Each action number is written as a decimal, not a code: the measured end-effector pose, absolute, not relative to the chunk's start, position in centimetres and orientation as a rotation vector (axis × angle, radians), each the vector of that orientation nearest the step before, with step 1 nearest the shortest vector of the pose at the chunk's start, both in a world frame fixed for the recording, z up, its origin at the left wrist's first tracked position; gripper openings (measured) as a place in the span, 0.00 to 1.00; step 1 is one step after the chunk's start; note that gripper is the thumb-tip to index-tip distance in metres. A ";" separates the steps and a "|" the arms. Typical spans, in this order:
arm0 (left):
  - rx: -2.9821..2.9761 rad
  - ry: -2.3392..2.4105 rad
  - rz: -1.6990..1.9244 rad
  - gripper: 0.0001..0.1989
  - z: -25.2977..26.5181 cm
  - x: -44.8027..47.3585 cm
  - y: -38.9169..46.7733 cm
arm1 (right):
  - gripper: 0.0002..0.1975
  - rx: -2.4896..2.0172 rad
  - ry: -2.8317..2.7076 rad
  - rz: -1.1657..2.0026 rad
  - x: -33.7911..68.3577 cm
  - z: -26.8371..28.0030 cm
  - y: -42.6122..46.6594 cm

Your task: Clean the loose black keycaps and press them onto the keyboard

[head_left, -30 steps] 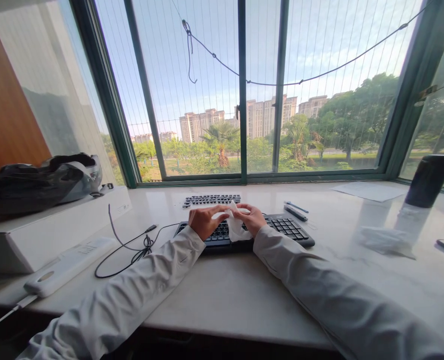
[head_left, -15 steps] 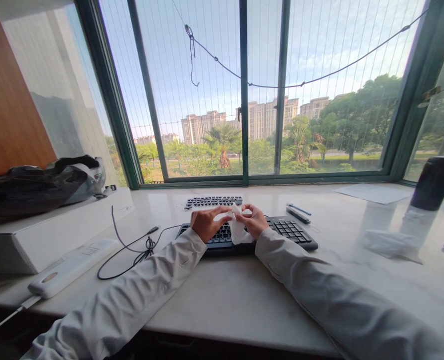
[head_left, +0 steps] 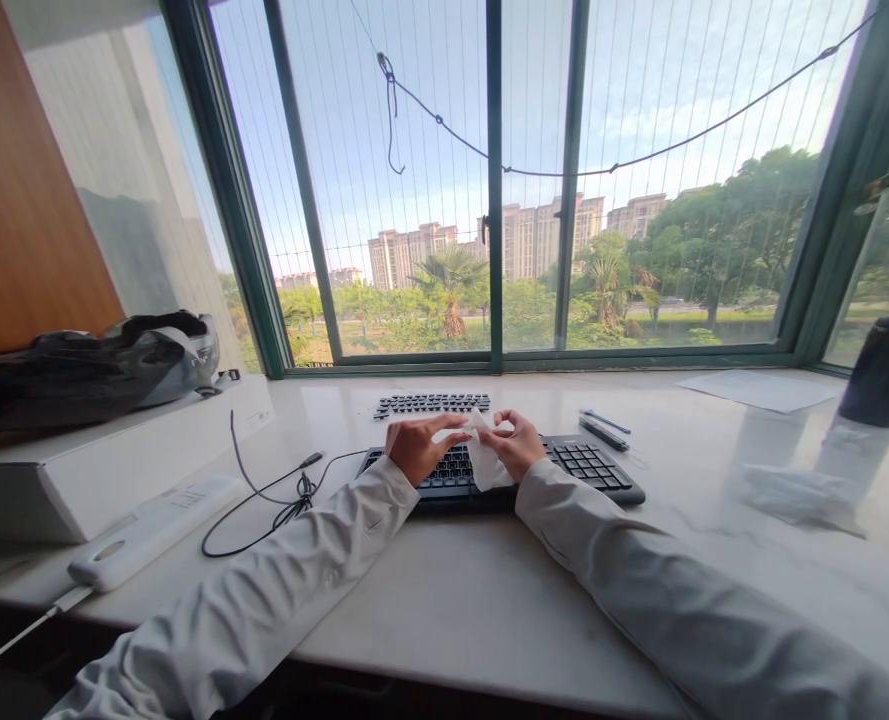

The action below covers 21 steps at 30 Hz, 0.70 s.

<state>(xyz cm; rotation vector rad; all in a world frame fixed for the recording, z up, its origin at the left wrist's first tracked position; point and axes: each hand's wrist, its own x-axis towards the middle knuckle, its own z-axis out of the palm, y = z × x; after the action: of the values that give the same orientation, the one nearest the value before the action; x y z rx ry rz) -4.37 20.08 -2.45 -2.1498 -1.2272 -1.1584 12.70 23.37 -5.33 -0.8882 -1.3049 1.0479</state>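
A thin white tissue (head_left: 491, 468) hangs in folds over the middle of a black keyboard (head_left: 595, 468). My left hand (head_left: 419, 447) reaches in from the left, thumb and fingers pinched at the tissue's upper edge. On the other side my right hand (head_left: 515, 443) grips the same tissue between bent fingers and thumb. Both hands are above the keyboard and hide part of its keys. Behind them, rows of loose black keycaps (head_left: 433, 404) lie on the white tabletop (head_left: 414, 600).
Right of the keyboard lie a pen (head_left: 606, 421) and a dark slim tool (head_left: 603, 434). Farther right are a clear plastic bag (head_left: 800, 495), a paper sheet (head_left: 759, 389) and a black bottle (head_left: 883, 370). Leftward are a coiled cable (head_left: 290, 505), a power strip (head_left: 155, 530) and a white box (head_left: 114, 470).
The view has shifted slightly, moving the scene a little rightward. The tissue is spread somewhat wider below my right fingers. Both hands keep their pinch on it.
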 end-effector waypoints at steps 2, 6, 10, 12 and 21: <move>-2.156 -1.231 -1.183 0.14 -2.4 -4.3 20.0 | 0.25 -0.899 -1.310 1.040 12.8 -5.4 23.4; -2.163 -1.221 -1.219 0.13 -2.1 -4.2 19.6 | 0.25 -0.907 -1.268 1.060 13.0 -5.4 23.6; -2.166 -1.216 -1.217 0.14 -2.0 -4.2 19.6 | 0.25 -0.963 -1.233 1.056 13.5 -5.5 24.3; -2.151 -1.230 -1.210 0.14 -1.9 -4.3 19.6 | 0.26 -1.025 -1.226 1.029 13.7 -5.7 24.6; -2.140 -1.215 -1.218 0.15 -1.9 -4.3 19.5 | 0.14 -0.977 -1.475 0.884 13.3 -6.0 24.3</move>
<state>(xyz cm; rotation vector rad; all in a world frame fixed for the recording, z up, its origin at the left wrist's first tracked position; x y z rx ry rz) -4.28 19.49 -1.85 -2.1403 -1.2149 -1.2178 13.30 24.33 -6.03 -0.9768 -1.4754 0.8840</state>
